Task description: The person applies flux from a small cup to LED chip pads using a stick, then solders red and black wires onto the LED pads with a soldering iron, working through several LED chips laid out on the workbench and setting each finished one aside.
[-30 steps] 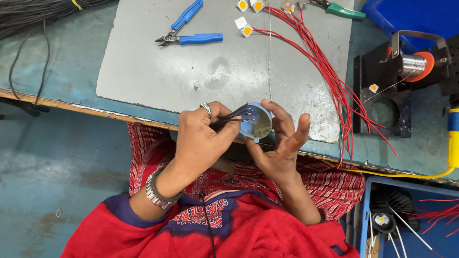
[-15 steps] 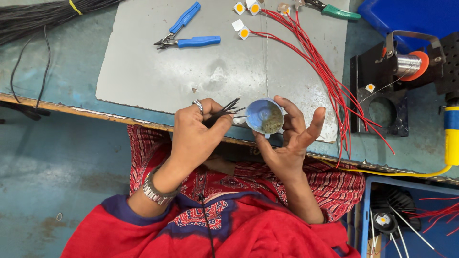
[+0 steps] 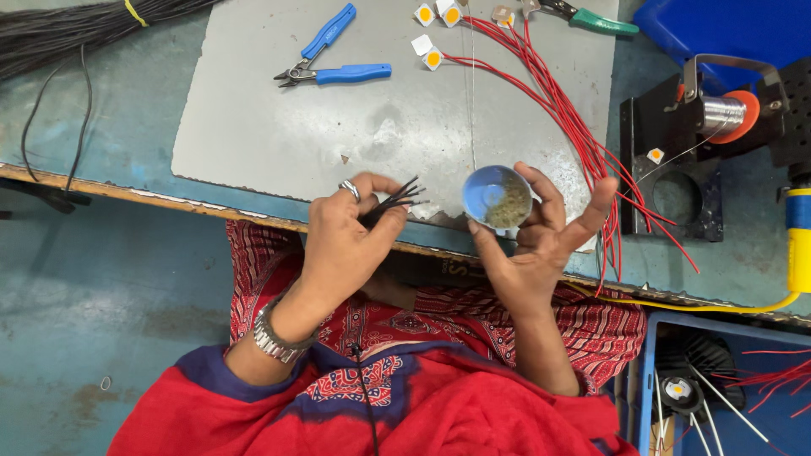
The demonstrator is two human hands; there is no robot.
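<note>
My left hand (image 3: 346, 241) pinches a small bunch of thin black wires (image 3: 397, 201), whose ends fan out to the right. A ring is on one finger and a metal watch on the wrist. My right hand (image 3: 541, 241) holds a small round blue tin (image 3: 497, 196) with brownish paste inside, its open side facing up. The wire tips sit a short way left of the tin, not touching it. Both hands hover over the near edge of the grey mat (image 3: 279, 127).
Blue-handled cutters (image 3: 334, 67) lie on the mat. Red wires (image 3: 574, 118) with square yellow chips (image 3: 432, 57) fan out at right. A black wire bundle (image 3: 76, 29) lies top left. A black stand with a solder spool (image 3: 722, 114) stands at right, a blue bin (image 3: 718, 397) below.
My left hand has drawn the black wire ends out of the tin and away to the left. My right hand has kept the tin and shifted slightly right.
</note>
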